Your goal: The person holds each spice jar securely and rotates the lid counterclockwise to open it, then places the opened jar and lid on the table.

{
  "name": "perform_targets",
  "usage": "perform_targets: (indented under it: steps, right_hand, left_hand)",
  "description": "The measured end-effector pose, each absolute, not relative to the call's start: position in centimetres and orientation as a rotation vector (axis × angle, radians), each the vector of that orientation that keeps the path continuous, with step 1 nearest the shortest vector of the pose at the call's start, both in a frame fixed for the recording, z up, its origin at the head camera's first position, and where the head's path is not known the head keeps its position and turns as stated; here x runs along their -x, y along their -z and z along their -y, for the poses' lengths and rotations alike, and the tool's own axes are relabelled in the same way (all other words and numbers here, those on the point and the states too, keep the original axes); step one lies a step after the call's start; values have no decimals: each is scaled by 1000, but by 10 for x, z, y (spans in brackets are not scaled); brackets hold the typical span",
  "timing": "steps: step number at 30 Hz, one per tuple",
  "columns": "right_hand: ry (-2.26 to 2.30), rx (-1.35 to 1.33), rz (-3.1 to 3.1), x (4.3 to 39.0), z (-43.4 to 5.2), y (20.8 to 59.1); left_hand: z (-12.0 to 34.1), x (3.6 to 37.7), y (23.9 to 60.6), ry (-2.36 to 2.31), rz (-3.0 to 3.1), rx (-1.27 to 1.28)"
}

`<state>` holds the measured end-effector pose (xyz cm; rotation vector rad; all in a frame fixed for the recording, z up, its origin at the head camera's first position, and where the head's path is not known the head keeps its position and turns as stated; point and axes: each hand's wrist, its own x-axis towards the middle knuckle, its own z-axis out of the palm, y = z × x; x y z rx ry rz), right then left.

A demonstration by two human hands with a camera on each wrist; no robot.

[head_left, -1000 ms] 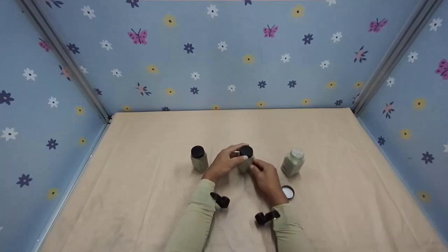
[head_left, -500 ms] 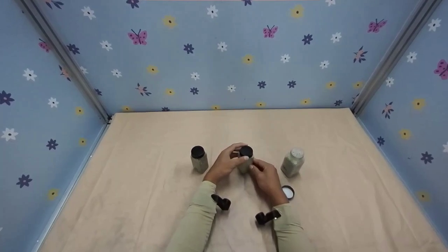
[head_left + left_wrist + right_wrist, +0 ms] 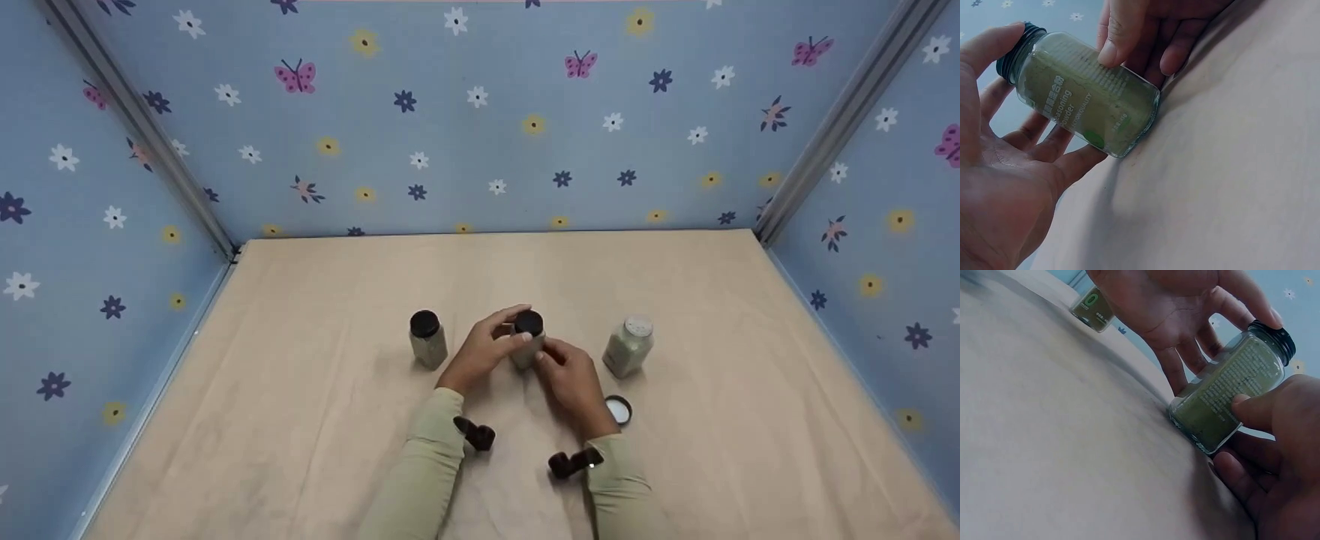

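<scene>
Along the back of the tablecloth [image 3: 315, 420], the far edge is meeting a flowered blue wall [image 3: 450, 142], while the 2 side edges are slanting outward beside the left wall [image 3: 67, 255] and the right wall [image 3: 900, 255]. Broad stretches of cloth are running from the hands toward all 3 of these edges, and both hands are working well apart from them.

Between the hands, the middle bottle [image 3: 524, 357] is standing upright with its base on the cloth, green powder [image 3: 1089, 107] showing through its glass. The left hand [image 3: 481, 352] is pinching the black cap [image 3: 529, 322] between thumb and forefinger, its other fingers reaching behind the glass. From the opposite side, the right hand [image 3: 574, 381] is pinching the lower body, its thumb pressing the printed face and its fingers curling behind.

Altogether, 3 bottles are standing in a loose row: besides the middle bottle, the left bottle [image 3: 429, 348] is wearing its dark cap near the left hand, and the right bottle [image 3: 628, 352] is showing a pale top near the right hand. Just beside the right wrist, 1 loose lid [image 3: 619, 410] is lying with its white inside facing up. At the back corners, 2 grey posts [image 3: 844, 124] are rising.
</scene>
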<state>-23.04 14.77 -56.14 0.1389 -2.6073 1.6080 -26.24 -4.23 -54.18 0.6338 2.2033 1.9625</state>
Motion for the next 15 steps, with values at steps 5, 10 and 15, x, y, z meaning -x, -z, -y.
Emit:
perform_targets:
  steps: [5,10,15]
  right_hand:
    - [-1623,-131,2614,231,-148,561]
    - [-1648,-96,2631,231,-149,560]
    - [-1665,-93,2641,232,-149,559]
  left_hand:
    - [43,263,542,-1996,-2177,-673]
    - [43,263,544,-2020,-2168,-661]
    - [45,263,545,-2041,-2164,-655]
